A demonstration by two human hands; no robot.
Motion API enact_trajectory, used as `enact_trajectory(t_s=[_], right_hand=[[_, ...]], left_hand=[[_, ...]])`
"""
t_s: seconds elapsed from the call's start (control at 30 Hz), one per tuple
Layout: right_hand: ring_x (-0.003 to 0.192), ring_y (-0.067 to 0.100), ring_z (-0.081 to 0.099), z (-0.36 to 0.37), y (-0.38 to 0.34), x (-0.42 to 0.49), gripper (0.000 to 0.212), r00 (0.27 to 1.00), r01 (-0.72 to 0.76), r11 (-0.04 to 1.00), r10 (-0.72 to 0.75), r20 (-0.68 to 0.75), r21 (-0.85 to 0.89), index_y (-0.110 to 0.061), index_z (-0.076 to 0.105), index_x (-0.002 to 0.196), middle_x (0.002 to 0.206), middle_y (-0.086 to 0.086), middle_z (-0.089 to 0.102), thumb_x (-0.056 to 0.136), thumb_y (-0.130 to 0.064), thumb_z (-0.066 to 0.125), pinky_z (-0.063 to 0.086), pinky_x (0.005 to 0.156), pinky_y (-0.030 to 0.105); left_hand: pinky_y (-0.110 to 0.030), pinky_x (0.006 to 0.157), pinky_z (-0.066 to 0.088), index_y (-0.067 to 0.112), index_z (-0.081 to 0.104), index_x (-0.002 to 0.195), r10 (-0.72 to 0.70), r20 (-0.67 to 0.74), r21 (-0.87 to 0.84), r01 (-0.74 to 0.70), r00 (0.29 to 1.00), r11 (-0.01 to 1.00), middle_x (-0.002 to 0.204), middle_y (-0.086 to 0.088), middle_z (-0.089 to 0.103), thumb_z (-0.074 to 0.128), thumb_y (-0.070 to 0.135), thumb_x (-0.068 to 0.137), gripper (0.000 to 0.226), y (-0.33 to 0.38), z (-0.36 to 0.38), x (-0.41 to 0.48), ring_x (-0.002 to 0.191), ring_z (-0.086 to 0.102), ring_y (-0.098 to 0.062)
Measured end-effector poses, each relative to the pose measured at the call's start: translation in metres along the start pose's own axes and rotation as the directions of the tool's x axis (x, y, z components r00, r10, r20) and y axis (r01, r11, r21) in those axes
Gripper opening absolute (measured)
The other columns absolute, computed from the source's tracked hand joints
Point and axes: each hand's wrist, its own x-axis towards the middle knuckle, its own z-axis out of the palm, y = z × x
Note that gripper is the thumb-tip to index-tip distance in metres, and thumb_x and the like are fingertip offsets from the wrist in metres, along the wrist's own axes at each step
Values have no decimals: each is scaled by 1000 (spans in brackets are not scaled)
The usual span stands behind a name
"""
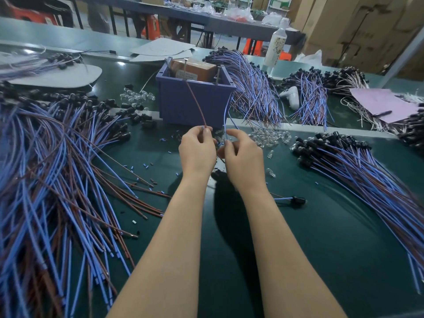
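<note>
My left grip (197, 152) pinches a brown wire (196, 104), my right grip (243, 157) a blue wire (225, 111): pair not yet joined, I judge, loose wires (57, 171) waiting.

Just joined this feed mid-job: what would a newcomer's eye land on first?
The heaps of blue and brown wires, fanned across the green table at left and right. Then the hands at centre: the left hand pinches a brown wire, the right hand a blue wire, before the purple bin.

Green worktable (298, 249), cardboard boxes (344, 24), orange stools (152, 26)
</note>
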Motion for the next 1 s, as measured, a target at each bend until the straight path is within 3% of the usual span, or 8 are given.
enact_trajectory(t_s=[0.13, 0.23, 0.3, 0.4, 0.5, 0.77, 0.87, 1.0], right_hand=[[96, 28, 63, 1, -3, -2, 31, 1000, 14, 1000, -14, -24, -7, -12, 57, 123, 97, 10, 72, 94, -13, 45, 44, 88, 37], [93, 28, 62, 1, -3, -1, 35, 991, -50, 999, 47, -126, -19, -11, 56, 125, 91, 12, 72, 92, -14, 45, 44, 84, 34], [92, 25, 62, 0, -1, -1, 37, 975, -95, 995, 89, -202, -23, -12, 55, 126, 88, 10, 72, 90, -15, 46, 39, 79, 27], [86, 22, 62, -2, -1, 0, 39, 960, -112, 994, 106, -260, -9, -12, 55, 127, 83, 7, 72, 89, -15, 46, 29, 64, 20], [80, 22, 62, -2, -3, -1, 40, 951, -106, 994, 105, -292, 10, -12, 55, 127, 77, 6, 72, 88, -15, 46, 27, 62, 19], [83, 29, 64, -16, -4, 3, 38, 904, -128, 983, 171, -392, 134, -12, 57, 124, 77, 7, 70, 87, -12, 47, 49, 80, 35], [75, 27, 63, -11, -7, -1, 39, 928, -52, 994, 83, -363, 95, -11, 57, 126, 72, 9, 69, 88, -9, 47, 44, 76, 30], [83, 31, 62, -1, -11, -5, 37, 985, 1, 1000, -1, -172, 0, -11, 59, 125, 83, 13, 71, 90, -11, 47, 44, 80, 34]], left_hand=[[-25, 70, 44, 7, 66, 102, -21, 24, -14, 22, 999, 1000, 68, 4, 58, 46, 15, 97, 23, -1, 1, 1, 65, 52, -12], [-25, 68, 44, 7, 65, 101, -40, 12, -35, 41, 999, 999, 66, 6, 58, 44, 14, 98, 22, -2, 2, 1, 62, 52, -11], [-26, 71, 46, 7, 64, 100, -50, -6, -52, 49, 999, 997, 66, 6, 58, 43, 14, 98, 22, -2, 3, 1, 65, 53, -14], [-19, 62, 45, 6, 63, 100, -48, -45, -51, 46, 998, 998, 67, 6, 58, 42, 13, 98, 23, -1, 3, 1, 61, 52, -9], [-23, 69, 46, 10, 61, 96, -42, -58, -45, 40, 997, 998, 69, 5, 59, 42, 14, 98, 20, -1, 2, 0, 62, 52, -7], [-26, 77, 45, 7, 63, 97, -46, -48, -61, 43, 998, 997, 70, 3, 58, 42, 13, 98, 22, 1, 2, -1, 69, 53, -13], [-24, 73, 45, 10, 62, 95, -42, -44, -64, 39, 998, 997, 70, 5, 58, 42, 13, 98, 21, 2, 2, -1, 69, 54, -13], [-21, 66, 47, 7, 64, 98, -28, -38, -50, 26, 999, 998, 68, 4, 58, 42, 13, 98, 23, 3, 0, 0, 64, 53, -13]])
